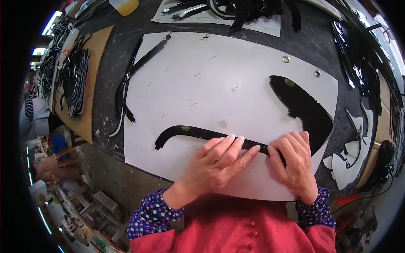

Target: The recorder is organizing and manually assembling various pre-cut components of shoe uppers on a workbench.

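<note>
A long, narrow black strip [197,133], its left end curving down like a hook, lies across a white sheet. My left hand [219,162] rests on it with fingers stretched out, pressing the strip's middle. Close by, my right hand [293,158] is closed, thumb and curled fingers gripping the strip's right end. A wide black shaped piece [304,105] with a notched inner edge reaches down behind my right hand. Whether the two pieces are joined there is hidden by my fingers. Both have a small yellowish-green mark.
The white sheet [168,84] has metal eyelets at its upper right and lies on a dark table [112,55]. Scissors [127,76] lie on its left edge. Black strips rest on cardboard [99,63] at left. White cut pieces [341,173] lie right; a yellow-filled container [124,6] stands behind.
</note>
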Demonstrator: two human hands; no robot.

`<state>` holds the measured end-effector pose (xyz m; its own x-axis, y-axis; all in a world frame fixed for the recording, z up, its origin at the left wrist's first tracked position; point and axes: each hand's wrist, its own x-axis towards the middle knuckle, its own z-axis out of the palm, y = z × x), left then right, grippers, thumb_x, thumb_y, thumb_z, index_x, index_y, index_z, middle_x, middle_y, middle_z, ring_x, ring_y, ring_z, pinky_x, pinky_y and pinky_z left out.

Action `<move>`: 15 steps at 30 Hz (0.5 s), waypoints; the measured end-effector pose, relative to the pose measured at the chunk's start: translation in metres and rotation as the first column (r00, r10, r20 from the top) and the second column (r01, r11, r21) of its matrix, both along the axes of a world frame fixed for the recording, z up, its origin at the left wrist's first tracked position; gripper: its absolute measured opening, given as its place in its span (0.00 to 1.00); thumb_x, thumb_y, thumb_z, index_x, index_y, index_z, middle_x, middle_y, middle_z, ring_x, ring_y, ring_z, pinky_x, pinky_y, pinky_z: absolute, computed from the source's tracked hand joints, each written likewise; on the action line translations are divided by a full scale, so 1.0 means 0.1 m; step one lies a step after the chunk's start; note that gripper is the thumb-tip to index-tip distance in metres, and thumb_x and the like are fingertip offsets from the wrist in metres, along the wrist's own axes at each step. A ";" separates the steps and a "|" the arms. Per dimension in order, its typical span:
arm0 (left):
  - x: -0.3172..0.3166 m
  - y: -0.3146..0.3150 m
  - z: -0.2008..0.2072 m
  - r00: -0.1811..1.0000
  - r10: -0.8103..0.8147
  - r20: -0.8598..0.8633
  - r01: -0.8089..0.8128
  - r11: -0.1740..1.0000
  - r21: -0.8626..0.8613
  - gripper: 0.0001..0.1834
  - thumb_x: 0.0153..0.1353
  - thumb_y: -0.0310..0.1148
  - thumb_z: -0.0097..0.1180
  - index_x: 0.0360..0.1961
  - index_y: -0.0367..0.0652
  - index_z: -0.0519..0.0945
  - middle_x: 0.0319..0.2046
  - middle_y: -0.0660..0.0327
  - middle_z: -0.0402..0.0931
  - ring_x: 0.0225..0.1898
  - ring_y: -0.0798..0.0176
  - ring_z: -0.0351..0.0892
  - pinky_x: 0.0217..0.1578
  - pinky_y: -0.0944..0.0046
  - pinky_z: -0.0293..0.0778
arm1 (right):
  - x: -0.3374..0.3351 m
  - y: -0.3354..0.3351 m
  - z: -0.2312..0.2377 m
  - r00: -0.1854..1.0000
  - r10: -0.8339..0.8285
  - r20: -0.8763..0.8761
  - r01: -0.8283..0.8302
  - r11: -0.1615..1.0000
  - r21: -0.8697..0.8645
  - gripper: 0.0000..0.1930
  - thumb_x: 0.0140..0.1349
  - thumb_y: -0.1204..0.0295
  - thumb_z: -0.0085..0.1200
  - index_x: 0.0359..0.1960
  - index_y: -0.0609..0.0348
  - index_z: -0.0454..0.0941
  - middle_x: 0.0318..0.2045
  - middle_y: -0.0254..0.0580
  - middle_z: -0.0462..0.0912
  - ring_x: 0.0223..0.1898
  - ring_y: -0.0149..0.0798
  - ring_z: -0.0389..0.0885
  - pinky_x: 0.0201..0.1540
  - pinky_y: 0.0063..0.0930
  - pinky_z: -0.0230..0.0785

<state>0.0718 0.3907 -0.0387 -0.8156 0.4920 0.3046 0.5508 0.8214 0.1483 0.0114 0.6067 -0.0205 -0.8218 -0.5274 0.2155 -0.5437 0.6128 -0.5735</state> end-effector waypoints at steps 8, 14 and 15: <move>-0.03 0.02 0.01 1.000 -0.001 0.009 0.001 1.000 0.004 0.19 0.63 0.32 0.50 0.54 0.60 0.82 0.53 0.64 0.71 0.56 0.63 0.68 0.54 0.62 0.70 | -0.02 -0.01 0.01 1.000 0.000 -0.024 0.001 0.999 0.044 0.07 0.49 0.77 0.59 0.23 0.55 0.72 0.20 0.34 0.68 0.23 0.37 0.67 0.32 0.33 0.53; -0.03 0.00 0.03 1.000 0.004 -0.012 -0.003 1.000 0.029 0.20 0.61 0.31 0.52 0.54 0.57 0.82 0.52 0.64 0.72 0.55 0.63 0.69 0.53 0.61 0.70 | 0.03 -0.04 0.02 0.989 0.018 -0.146 0.005 0.988 0.155 0.08 0.50 0.76 0.59 0.23 0.54 0.70 0.21 0.34 0.68 0.24 0.37 0.67 0.33 0.33 0.55; -0.04 -0.03 0.02 1.000 -0.023 0.012 0.022 0.997 0.075 0.20 0.61 0.31 0.50 0.54 0.54 0.82 0.51 0.63 0.74 0.54 0.63 0.70 0.55 0.61 0.69 | 0.05 -0.04 0.02 0.982 0.026 -0.185 0.014 0.978 0.210 0.08 0.51 0.75 0.59 0.24 0.55 0.70 0.21 0.35 0.68 0.24 0.37 0.67 0.33 0.33 0.56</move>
